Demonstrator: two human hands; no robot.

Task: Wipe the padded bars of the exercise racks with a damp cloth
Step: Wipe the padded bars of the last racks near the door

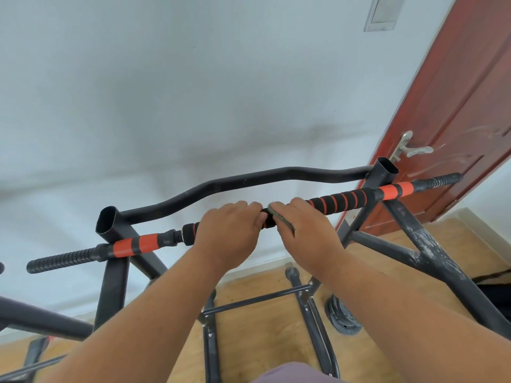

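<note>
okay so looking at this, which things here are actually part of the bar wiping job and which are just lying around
Part of the job:
padded bar
cloth, gripped around the bar by the right hand
left hand, gripping the bar beside it
rack

Just lying about:
weight plates on the floor
door and its handle
curved bar behind, unpadded

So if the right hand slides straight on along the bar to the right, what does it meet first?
The right hand, gripping the cloth around the padded bar, would cross bare foam first, then probably reach the rack's upright post; depth there is unclear.
</note>
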